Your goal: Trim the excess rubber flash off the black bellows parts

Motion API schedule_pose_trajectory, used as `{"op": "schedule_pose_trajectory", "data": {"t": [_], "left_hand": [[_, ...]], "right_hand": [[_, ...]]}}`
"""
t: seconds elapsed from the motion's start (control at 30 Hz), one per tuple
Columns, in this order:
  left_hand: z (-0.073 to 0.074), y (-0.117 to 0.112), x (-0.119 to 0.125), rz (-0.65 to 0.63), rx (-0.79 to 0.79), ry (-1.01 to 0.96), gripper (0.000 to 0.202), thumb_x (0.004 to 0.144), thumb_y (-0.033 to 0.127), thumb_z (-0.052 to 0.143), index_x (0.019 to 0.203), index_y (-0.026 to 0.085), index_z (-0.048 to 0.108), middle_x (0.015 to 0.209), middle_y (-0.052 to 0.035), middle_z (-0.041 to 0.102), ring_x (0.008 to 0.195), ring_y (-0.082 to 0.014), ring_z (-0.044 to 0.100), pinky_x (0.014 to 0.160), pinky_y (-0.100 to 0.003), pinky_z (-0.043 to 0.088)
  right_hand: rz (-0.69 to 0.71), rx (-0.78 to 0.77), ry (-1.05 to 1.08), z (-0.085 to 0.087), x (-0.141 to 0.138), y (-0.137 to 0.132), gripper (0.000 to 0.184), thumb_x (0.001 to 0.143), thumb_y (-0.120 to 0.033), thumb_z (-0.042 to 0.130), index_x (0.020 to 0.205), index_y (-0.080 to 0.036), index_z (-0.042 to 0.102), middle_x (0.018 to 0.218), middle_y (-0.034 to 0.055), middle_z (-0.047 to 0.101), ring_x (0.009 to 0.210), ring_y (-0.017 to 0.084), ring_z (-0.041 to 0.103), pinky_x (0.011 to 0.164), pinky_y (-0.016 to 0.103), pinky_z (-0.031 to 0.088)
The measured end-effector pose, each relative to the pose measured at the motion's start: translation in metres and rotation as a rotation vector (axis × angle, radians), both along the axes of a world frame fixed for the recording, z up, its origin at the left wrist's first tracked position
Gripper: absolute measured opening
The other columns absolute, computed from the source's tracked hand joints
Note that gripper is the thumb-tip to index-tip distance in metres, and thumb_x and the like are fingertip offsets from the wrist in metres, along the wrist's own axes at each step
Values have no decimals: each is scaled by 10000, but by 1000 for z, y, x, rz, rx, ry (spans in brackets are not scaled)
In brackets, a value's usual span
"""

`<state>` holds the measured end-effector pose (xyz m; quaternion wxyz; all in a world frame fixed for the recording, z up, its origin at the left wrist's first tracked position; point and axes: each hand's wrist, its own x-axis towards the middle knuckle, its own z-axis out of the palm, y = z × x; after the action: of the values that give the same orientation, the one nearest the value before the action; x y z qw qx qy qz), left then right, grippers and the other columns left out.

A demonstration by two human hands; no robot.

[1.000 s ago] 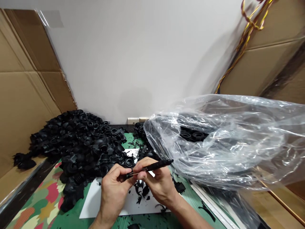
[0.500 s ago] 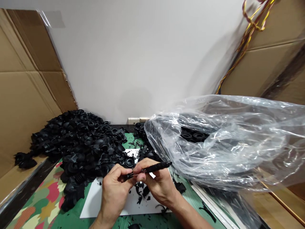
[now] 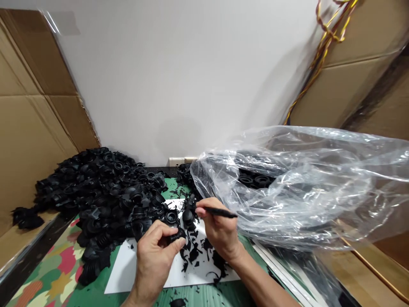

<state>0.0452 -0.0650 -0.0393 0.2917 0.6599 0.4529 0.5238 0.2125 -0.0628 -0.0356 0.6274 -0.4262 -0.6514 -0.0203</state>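
My left hand (image 3: pixel 158 251) pinches a round black rubber part (image 3: pixel 178 234) between thumb and fingers, over a white sheet (image 3: pixel 118 268). In my right hand (image 3: pixel 220 228) is a slim black pen-shaped tool (image 3: pixel 223 212), its rear end pointing right. The fingertips hide its working end, so its kind does not show. That hand is held apart from the left, near a dark rubber piece (image 3: pixel 189 215). Black rubber scraps (image 3: pixel 193 253) lie scattered on the sheet below.
A large heap of black ribbed rubber parts (image 3: pixel 111 187) rises at the left. On the right, a clear plastic bag (image 3: pixel 306 196) holds more black rings. Cardboard (image 3: pixel 28 111) stands at the left side, and twisted yellow-brown wires (image 3: pixel 322 51) hang at upper right.
My right hand has moved away from the left, up and to the right, with the tool. My left hand stays nearly in place, and its rubber part shows more clearly.
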Motion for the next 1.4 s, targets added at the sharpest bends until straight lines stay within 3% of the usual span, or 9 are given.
{"op": "schedule_pose_trajectory", "data": {"t": [0.17,0.4,0.57,0.7,0.9,1.4], "left_hand": [[0,4,-2,35,-4,-14,97,574,229,779,637,200,711,617,16,580,532,-132,524,458,-219,422],[-1,6,-4,49,-27,-46,122,557,247,793,643,198,720,625,10,589,551,-136,528,470,-221,417],[0,7,-5,52,-52,-85,140,543,255,801,644,197,722,627,10,586,559,-138,529,470,-221,414],[0,8,-6,41,-51,-101,145,549,249,802,662,199,725,638,8,595,571,-138,542,480,-215,430],[1,9,-6,21,-6,-94,153,568,256,809,677,202,716,659,10,603,569,-134,549,476,-209,449],[4,10,-1,19,-30,-158,229,534,277,817,736,200,740,761,-20,654,623,-155,607,500,-216,514]], "right_hand": [[20,-219,126,-3,3,3,173,903,-270,487,778,-189,576,685,25,604,607,156,569,585,274,452],[311,-514,418,5,-7,-4,315,894,-429,467,705,-183,517,629,11,561,600,151,532,602,282,437],[505,-655,582,1,-12,1,262,814,-442,551,770,-186,519,562,-56,421,489,108,412,463,235,387],[508,-709,522,3,-11,2,294,796,-458,577,740,-171,544,547,-67,366,475,86,322,433,216,285],[670,-843,412,6,-13,-3,340,713,-481,671,659,-153,595,594,-35,444,567,108,368,550,244,306],[740,-970,699,-1,-21,-1,346,631,-454,742,628,-175,538,425,-108,304,389,45,211,406,219,157]]}}
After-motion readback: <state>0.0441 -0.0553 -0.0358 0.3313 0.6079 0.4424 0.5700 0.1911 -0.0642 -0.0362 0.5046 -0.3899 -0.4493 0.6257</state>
